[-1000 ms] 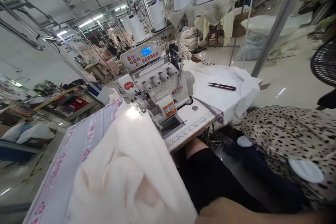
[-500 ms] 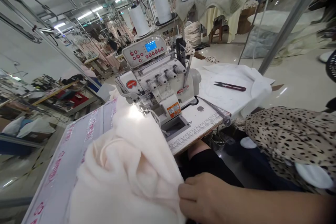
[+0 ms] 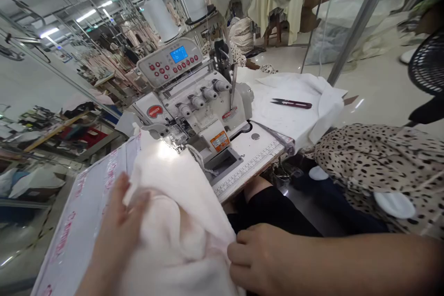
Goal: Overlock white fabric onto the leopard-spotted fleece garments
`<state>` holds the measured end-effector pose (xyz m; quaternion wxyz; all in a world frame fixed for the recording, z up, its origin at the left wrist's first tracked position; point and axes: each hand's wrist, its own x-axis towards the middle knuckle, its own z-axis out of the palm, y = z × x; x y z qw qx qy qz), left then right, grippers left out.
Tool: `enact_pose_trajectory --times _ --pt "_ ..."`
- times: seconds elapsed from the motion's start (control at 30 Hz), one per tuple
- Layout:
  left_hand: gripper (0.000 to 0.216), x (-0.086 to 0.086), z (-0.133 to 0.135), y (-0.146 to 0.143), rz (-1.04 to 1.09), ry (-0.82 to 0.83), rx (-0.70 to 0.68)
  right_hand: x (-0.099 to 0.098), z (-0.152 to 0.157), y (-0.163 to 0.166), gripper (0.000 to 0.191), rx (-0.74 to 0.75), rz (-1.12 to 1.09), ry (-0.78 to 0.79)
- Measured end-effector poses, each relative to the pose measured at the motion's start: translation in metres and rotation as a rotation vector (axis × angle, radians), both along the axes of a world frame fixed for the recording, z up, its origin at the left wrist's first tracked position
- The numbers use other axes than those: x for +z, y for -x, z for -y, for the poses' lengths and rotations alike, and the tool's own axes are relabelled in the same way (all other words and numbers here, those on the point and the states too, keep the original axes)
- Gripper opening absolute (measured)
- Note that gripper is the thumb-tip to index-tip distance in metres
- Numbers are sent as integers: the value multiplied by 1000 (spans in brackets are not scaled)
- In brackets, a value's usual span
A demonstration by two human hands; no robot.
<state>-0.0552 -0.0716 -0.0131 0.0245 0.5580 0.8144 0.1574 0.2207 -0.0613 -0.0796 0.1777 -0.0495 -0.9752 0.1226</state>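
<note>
Now the left hand (image 3: 118, 226) is also coming onto the cream knit fabric (image 3: 176, 208), spread flat, while the right hand (image 3: 260, 259) is pinching its edge; the fabric is lying between them, reaching the overlock machine (image 3: 194, 101) ahead.

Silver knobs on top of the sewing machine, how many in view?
4, in one row along the top of the sewing machine: the nearest knob, the second knob, the third knob and the farthest knob. None looks hidden.
</note>
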Motion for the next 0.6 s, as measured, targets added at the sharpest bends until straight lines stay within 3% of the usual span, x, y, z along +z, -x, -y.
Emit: enact_pose_trajectory --times 0.1,0.17,0.33,0.43,0.6 --pt "57 -17 -14 6 70 98 -15 9 -3 -3 17 6 -12 -2" --pt "48 -21 -14 12 24 71 -33 23 -7 -8 18 54 -29 7" --pt "38 -7 -4 19 -78 81 25 53 -16 -21 18 150 -52 135" --pt "37 -3 -5 16 -164 97 72 50 -18 -20 18 111 -26 175" --pt "35 0 -19 18 -289 71 32 28 -27 -8 14 62 5 163"
